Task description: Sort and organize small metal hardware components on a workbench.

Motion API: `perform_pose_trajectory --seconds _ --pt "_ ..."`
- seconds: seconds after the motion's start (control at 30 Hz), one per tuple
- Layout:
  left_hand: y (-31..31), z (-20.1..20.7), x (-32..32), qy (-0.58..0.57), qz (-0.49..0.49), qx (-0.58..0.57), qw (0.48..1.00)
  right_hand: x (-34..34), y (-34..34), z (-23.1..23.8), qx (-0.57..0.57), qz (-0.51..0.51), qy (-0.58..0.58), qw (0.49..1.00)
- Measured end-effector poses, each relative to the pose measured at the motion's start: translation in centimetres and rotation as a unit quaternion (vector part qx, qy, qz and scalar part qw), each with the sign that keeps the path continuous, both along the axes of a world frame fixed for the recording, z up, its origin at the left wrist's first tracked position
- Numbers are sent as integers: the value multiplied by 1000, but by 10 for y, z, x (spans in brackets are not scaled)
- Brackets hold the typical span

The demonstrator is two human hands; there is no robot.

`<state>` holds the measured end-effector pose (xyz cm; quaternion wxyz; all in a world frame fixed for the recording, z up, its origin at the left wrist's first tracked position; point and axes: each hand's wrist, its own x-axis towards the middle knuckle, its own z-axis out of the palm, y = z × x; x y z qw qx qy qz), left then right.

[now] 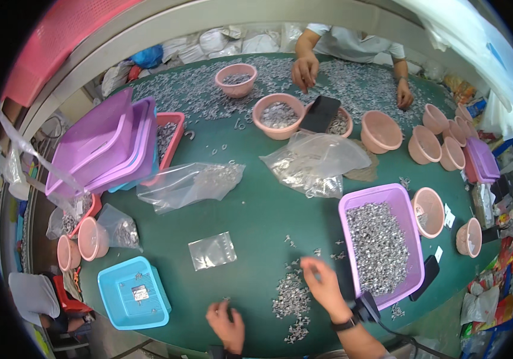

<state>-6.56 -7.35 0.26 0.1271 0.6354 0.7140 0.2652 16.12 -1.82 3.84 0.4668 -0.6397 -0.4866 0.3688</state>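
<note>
My left hand point(225, 323) rests near the table's front edge, its fingers curled over a small metal piece; whether it grips the piece is unclear. My right hand point(323, 282), with a dark wristband, reaches flat over a loose heap of small silvery metal parts point(291, 299) on the green table point(256, 209), fingers spread. Just right of it stands a purple tray point(405, 203) filled with the same metal parts. A small clear bag point(211, 250) lies in front of my left hand.
A blue tray point(131, 296) sits at the front left, stacked purple trays point(107, 146) at the left, clear plastic bags point(313, 161) mid-table, several pink bowls point(382, 130) toward the back and right. Another person's hands point(305, 70) work at the far edge.
</note>
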Motion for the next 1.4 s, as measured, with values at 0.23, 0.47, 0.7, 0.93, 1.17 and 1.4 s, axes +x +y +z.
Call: perform_pose_trajectory --seconds 0.23,0.47,0.7,0.93,1.17,1.4 --pt "-3 -22 -32 -24 43 -26 998 -24 43 -53 34 104 -296 949" --pt "16 -10 40 -146 -128 -23 981 -2 2 -33 33 -79 -280 956" --pt "35 -18 41 -113 -82 -16 990 17 -8 -58 -45 -17 -191 980" --pt "27 -4 65 -243 -287 -89 922 18 22 -58 10 -159 -286 945" --pt "58 -9 67 -198 -268 -55 941 -28 -43 -31 14 40 -98 994" --pt "103 -25 72 -162 -488 -99 852 -16 -104 -9 -88 106 -147 979"
